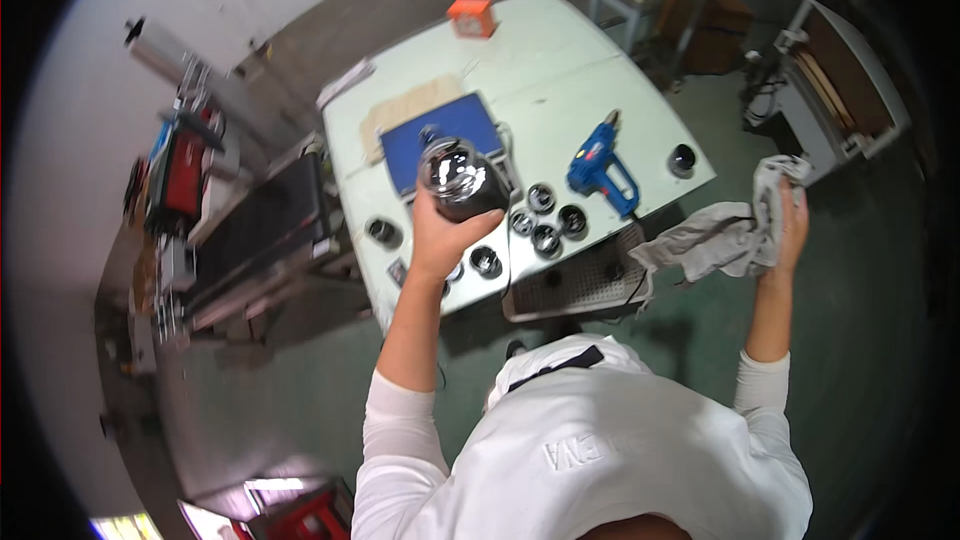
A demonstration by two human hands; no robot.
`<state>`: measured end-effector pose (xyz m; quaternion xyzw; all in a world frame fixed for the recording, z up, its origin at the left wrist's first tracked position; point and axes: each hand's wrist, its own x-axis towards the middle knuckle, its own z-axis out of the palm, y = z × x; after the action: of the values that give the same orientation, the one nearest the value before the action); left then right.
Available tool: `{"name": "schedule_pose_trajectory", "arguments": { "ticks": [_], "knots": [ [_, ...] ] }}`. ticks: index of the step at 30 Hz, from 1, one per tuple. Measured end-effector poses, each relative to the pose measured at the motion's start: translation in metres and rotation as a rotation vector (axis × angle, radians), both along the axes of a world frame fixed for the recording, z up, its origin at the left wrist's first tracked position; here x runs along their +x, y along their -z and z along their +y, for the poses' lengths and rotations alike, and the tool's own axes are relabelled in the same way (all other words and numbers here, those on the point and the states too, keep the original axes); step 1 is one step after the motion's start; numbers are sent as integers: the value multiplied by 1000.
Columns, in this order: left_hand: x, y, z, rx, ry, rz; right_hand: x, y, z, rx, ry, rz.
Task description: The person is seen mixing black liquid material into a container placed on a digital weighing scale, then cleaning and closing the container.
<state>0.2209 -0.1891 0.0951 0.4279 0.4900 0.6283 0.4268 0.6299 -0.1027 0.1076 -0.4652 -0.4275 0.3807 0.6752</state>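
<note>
Above the near left part of a pale table (540, 135), my left hand (442, 240) grips a dark, glossy rounded vessel (469, 184) with a clear rim. My right hand (793, 229) is out past the table's right corner and holds a crumpled grey-white cloth (720, 236), which hangs to the left. Below and right of the vessel stands a group of several small dark glossy cups (546, 240). Another such cup (486, 261) is close to my left wrist. Partly behind the vessel lies a blue flat panel (442, 135).
A blue heat gun (600, 169) lies on the table's right half, near a lone dark cup (682, 160). An orange box (472, 17) stands at the far edge. Under the near edge is a perforated white crate (577, 289). A conveyor with a black belt (262, 229) stands left.
</note>
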Motion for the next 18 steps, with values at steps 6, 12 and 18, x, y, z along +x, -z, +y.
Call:
{"name": "schedule_pose_trajectory", "arguments": {
  "ticks": [6, 12, 18],
  "knots": [
    [-40, 86, -58, -109, -330, 208, 8, 29, 6, -108, -2, -18],
    [-108, 174, -115, -298, -652, 221, 6, 49, 5, -222, 21, -179],
    [-184, 265, -126, -520, -894, 300, -5, 56, -8, -289, 56, -318]
  ]
}}
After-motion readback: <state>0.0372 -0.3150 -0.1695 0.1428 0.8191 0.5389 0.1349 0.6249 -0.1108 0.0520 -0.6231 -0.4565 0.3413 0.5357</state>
